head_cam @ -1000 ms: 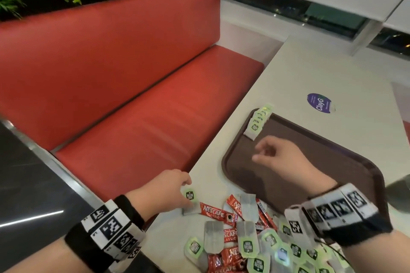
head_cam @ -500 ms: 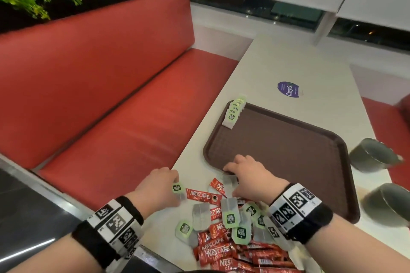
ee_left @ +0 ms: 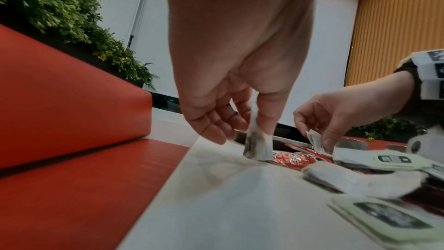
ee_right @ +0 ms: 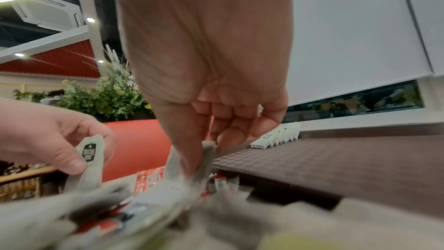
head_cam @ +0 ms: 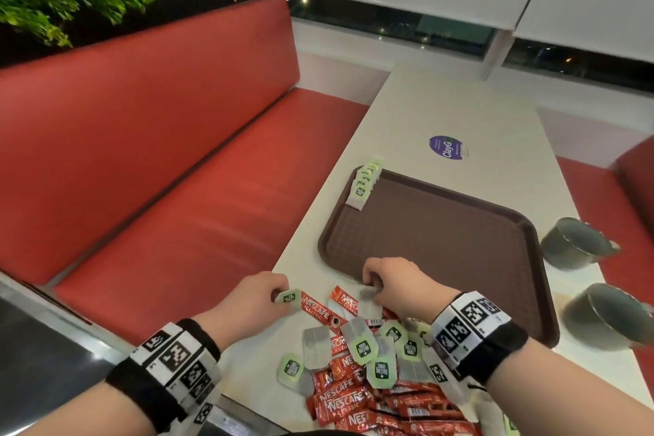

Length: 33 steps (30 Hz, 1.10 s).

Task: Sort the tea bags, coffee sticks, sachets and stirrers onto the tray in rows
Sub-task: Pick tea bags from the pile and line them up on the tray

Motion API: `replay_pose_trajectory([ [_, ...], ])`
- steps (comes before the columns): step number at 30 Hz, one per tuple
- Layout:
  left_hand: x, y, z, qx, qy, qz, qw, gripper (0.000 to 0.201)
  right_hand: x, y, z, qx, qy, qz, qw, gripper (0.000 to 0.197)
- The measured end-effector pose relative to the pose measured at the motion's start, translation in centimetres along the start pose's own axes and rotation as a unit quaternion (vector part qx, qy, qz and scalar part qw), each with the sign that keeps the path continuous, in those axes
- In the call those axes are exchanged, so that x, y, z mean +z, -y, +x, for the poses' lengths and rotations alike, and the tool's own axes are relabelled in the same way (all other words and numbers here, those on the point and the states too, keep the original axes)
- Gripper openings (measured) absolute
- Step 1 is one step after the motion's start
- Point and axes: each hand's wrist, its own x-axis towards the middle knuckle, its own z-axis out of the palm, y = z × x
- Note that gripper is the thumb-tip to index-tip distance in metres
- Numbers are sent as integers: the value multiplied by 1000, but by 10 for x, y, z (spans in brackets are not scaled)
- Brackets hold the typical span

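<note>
Here the left hand [head_cam: 253, 297] pinches one tea bag [ee_left: 256, 147] between thumb and fingers, its green tag [head_cam: 289, 296] up by the fingertips and its pouch hanging down to the counter [head_cam: 460, 106], just left of a red coffee stick [head_cam: 320, 310]. The right hand [head_cam: 393, 281] is curled down over the far edge of the loose pile [head_cam: 375, 365] of tea bags and coffee sticks, thumb and fingers pinching a second tea bag [ee_right: 206, 159] right at the near rim of the brown tray [head_cam: 460, 241]. The two hands sit near each other, with the coffee stick between them. A short row of tea bags [head_cam: 366, 184] stands overlapped along the tray's far left corner, well apart from both hands. Two grey cups [head_cam: 573, 244] stand on the counter to the right of the tray.
</note>
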Motion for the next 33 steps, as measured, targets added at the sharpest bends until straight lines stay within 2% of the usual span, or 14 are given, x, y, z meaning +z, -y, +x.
replay_pose_trajectory([
  [2,-4,-3,3,-25,4,-54,998,24,-3,-4,-4,-4,-32,24,999,21],
  [4,-10,-12,4,-66,5,-202,977,20,-8,-4,-9,-29,-88,45,995,19],
  [5,-13,-17,4,-91,14,-307,947,16,-11,-2,-12,-49,-120,52,990,18],
  [6,-16,-23,3,-111,32,-415,903,13,-14,3,-15,-71,-155,54,984,17],
  [7,-19,-29,3,-126,48,-499,856,14,-17,9,-19,-94,-195,51,975,15],
  [8,-22,-35,3,-139,58,-547,824,15,-20,17,-22,-119,-240,44,963,15],
  [11,-27,-53,4,-157,93,-604,776,12,-23,38,-23,-196,-364,0,910,13],
  [14,-29,-68,5,-122,146,-623,759,33,-15,52,-17,-248,-369,-67,893,12],
  [16,-29,-73,6,-81,156,-615,769,25,-5,55,-18,-281,-324,-102,898,14],
  [19,-28,-69,10,-47,123,-544,828,16,11,50,-26,-308,-245,-97,914,22],
  [21,-29,-64,13,-43,102,-504,856,15,17,44,-32,-294,-218,-45,929,26],
  [27,-33,-59,15,-24,92,-448,889,12,6,41,-30,-78,-210,185,957,31],
  [31,-30,-61,17,1,108,-428,897,11,6,47,-18,-18,-181,297,937,7],
  [33,-28,-62,20,2,109,-423,900,9,7,46,-11,-7,-173,328,929,14],
])
